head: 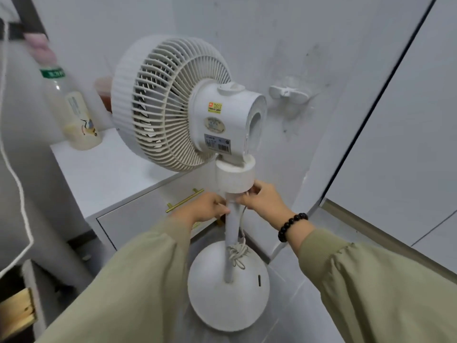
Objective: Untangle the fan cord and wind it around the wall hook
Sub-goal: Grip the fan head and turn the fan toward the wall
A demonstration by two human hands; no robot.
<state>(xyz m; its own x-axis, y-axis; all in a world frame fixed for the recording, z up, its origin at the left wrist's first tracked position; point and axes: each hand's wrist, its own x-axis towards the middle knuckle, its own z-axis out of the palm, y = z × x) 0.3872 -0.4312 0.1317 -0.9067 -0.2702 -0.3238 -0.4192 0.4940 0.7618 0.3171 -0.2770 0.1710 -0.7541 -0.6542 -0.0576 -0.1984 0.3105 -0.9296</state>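
A white pedestal fan (173,105) stands on a round base (227,293) in a corner. Its white cord (238,252) is bunched in a tangle low on the pole, and one strand runs up the pole's right side. My left hand (205,206) grips the top of the pole from the left, fingers curled. My right hand (262,199) pinches the cord strand at the pole just under the fan's neck. A white wall hook (288,94) is fixed to the wall right of the fan head.
A white cabinet (106,169) with a brass drawer handle (184,200) stands left of the fan, with a bottle (74,107) and a red-lidded jar (103,92) on top. A white door panel (395,144) with a dark seam is at the right. A white cable (19,194) hangs far left.
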